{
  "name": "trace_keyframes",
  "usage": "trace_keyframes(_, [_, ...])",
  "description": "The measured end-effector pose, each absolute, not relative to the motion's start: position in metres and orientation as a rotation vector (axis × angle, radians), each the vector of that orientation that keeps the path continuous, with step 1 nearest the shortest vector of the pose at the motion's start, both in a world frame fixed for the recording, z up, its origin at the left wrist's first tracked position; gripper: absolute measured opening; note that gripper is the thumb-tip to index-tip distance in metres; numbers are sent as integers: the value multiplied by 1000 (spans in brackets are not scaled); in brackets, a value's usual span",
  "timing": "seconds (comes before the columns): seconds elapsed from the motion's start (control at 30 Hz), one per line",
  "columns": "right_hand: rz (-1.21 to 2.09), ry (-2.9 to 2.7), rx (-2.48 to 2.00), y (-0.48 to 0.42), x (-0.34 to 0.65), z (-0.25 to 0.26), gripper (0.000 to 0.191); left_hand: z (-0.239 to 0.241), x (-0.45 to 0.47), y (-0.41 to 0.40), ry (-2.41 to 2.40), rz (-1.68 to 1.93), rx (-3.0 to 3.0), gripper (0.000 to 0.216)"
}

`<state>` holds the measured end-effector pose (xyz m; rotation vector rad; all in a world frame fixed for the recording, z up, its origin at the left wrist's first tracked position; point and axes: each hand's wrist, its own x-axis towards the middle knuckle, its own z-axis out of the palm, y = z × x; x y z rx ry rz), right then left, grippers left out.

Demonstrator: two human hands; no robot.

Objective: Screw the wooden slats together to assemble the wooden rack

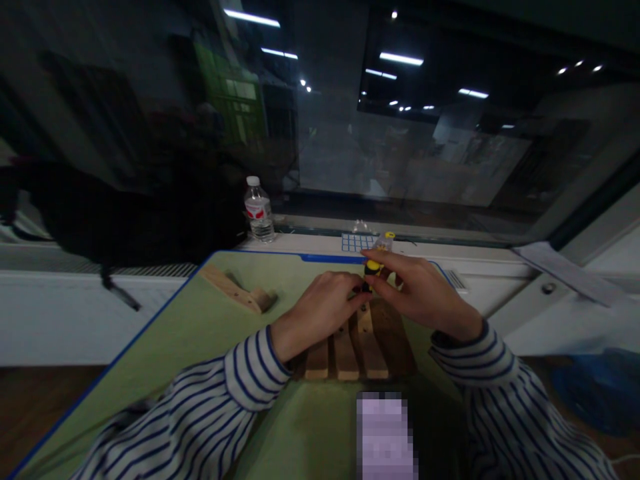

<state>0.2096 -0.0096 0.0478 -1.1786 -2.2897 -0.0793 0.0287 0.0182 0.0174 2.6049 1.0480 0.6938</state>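
My right hand (417, 287) grips a short yellow-and-black screwdriver (373, 268) from above, thumb and fingers round its handle. The screwdriver stands roughly upright over the far end of a wooden slat (374, 353). Close against its lower end, my left hand (320, 303) is closed in a pinch; whatever sits between those fingertips is hidden. Several light curved slats lie side by side on a darker wooden board (395, 327), with dark screw holes or screws showing on them. The left hand partly covers the slats and the board's far left.
A loose curved wooden piece (235, 290) lies at the left of the green table (185, 347). A blurred phone-like screen (385, 437) is near the front. On the sill stand a water bottle (259, 210) and a small plastic bag (384, 241). A black bag (125, 213) rests at left.
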Motion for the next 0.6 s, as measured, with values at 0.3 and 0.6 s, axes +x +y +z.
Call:
trace_keyframes(0.3, [-143,-2281,-1168,-5,211,46,30,18,30,19,1089,673,2612,26])
trace_keyframes(0.6, [-144,-2284,-1188,-7,210,47,29,16,29,20,1112,687,2619,25])
